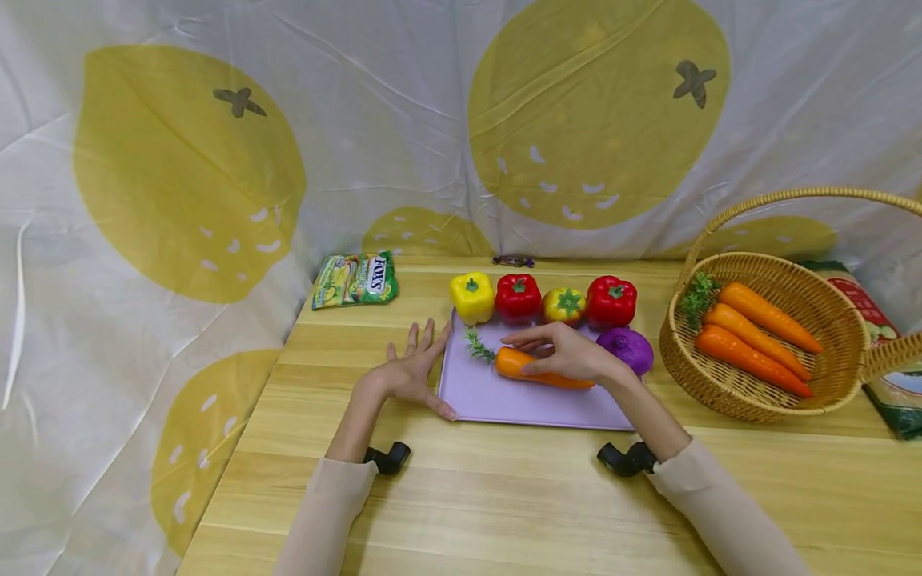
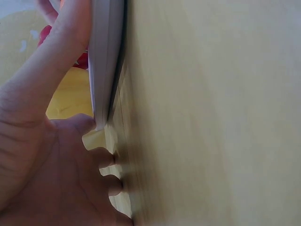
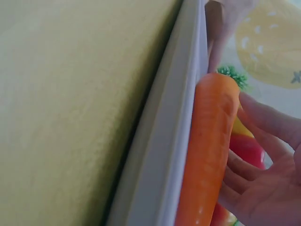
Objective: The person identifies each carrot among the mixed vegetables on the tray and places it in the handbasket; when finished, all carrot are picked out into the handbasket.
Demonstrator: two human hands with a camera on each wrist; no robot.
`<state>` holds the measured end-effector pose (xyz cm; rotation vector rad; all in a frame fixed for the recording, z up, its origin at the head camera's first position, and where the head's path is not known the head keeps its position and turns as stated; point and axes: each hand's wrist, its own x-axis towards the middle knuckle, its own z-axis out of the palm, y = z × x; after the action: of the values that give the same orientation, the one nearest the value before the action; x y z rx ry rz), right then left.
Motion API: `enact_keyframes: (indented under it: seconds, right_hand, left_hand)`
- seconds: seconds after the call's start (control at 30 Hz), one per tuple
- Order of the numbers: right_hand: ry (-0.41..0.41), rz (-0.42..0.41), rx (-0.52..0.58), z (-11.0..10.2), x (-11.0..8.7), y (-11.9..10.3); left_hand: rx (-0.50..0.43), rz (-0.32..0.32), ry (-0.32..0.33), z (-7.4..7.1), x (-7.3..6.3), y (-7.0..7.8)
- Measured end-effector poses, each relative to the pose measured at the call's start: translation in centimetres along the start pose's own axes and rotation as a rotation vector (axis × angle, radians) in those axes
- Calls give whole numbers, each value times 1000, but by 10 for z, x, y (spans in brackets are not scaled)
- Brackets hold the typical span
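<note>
A lavender tray (image 1: pixel 497 404) lies on the table. My left hand (image 1: pixel 410 372) spreads over its left end, thumb near the front corner and fingers reaching toward the back. An orange carrot (image 1: pixel 555 379) with a green leafy top lies across the tray. Over its thick end is my right hand (image 1: pixel 569 350), thumb by the near side and fingers by the far side, loosely bent. In the right wrist view the fingers (image 3: pixel 240 169) lie beside the carrot (image 3: pixel 209 141), without a visible firm grip. Behind it sit a yellow pepper (image 1: pixel 472 298), red peppers (image 1: pixel 519 298), a red-yellow tomato (image 1: pixel 563 305) and a purple onion (image 1: pixel 625 350).
On the right stands a wicker basket (image 1: pixel 763 412) with a tall handle, holding several carrots (image 1: pixel 756 340). A bagged package (image 1: pixel 896 380) lies behind it. A green Fox's candy bag (image 1: pixel 355 279) is at back left, a wrapped candy (image 1: pixel 514 262) by the lemon-print curtain (image 1: pixel 403 120).
</note>
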<state>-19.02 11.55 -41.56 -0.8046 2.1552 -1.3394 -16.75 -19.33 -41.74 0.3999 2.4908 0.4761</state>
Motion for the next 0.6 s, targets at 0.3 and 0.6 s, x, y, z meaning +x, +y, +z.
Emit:
enact_keyframes:
  seconds: [0.3,0.6]
  right_hand:
    - [4,6,-13,1,1,1]
    - [5,26,-25,4,4,3]
  left_hand:
    - [-6,9,5,0,1,-1]
    - [-8,6,5,0,1,-2]
